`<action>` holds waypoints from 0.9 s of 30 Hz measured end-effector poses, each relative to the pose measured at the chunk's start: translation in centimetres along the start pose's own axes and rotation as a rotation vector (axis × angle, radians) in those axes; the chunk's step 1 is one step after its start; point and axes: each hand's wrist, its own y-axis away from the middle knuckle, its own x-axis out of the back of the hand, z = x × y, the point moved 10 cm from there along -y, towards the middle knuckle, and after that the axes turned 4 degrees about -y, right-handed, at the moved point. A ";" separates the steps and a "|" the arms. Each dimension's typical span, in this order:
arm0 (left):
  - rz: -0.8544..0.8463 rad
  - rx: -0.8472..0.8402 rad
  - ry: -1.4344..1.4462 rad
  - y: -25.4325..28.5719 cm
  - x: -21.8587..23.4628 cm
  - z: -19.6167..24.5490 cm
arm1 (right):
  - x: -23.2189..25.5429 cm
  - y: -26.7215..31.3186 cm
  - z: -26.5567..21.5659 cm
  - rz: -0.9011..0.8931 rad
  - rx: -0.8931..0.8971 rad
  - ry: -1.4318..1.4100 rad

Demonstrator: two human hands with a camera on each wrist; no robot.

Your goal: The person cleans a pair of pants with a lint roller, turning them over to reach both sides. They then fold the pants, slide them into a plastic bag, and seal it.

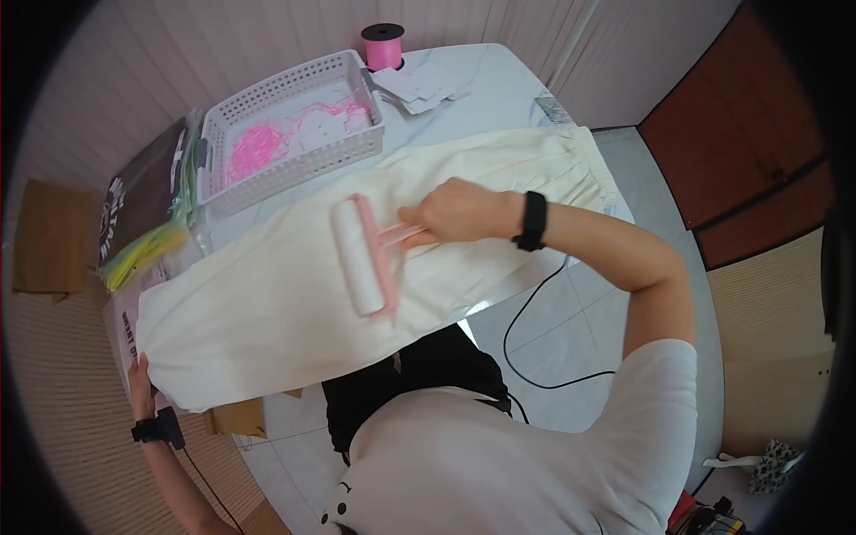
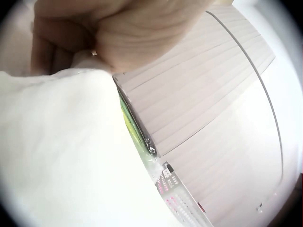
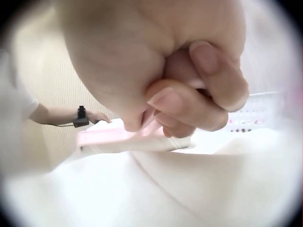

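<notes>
Across the table lies a long cream garment (image 1: 259, 303) with an elastic-looking gathered end at the right. My right hand (image 1: 464, 212) grips the pink handle of a lint roller (image 1: 361, 259), whose white roll lies against the cloth near the garment's middle. In the right wrist view the fingers (image 3: 189, 104) curl round that handle, partly hiding it. At the far left end, my left hand (image 1: 141, 388) holds the garment's edge at a corner. The left wrist view has this hand (image 2: 118, 38) bent over the cream cloth (image 2: 61, 142), its fingertips mostly hidden.
Behind the garment stands a white plastic basket (image 1: 294, 165) with pink shredded strands and white cards. A pink ribbon spool (image 1: 383, 49) and more white cards (image 1: 419, 86) are at the back. Plastic-wrapped packages (image 1: 147, 196) lie at left. A black cable (image 1: 508, 343) hangs beside the table.
</notes>
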 end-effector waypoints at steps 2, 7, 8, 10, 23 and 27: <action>0.029 -0.028 -0.021 -0.4 0.8 -0.1 | 1.2 3.7 3.5 -0.031 -0.072 0.034; 0.065 -0.125 -0.114 -2.9 4.1 0.7 | 3.7 15.0 11.8 -0.153 -0.364 0.083; 0.066 -0.121 -0.131 -3.0 4.5 1.1 | 4.3 17.3 13.2 -0.132 -0.405 0.109; 0.076 -0.116 -0.162 -3.0 5.0 1.8 | 5.3 21.8 15.7 -0.127 -0.510 0.165; 0.198 -0.101 -0.327 -7.3 8.1 -0.5 | 6.1 14.3 14.8 0.129 -0.351 0.098; 0.233 -0.098 -0.432 -7.5 8.3 -0.8 | 5.3 14.9 15.6 0.057 -0.378 0.131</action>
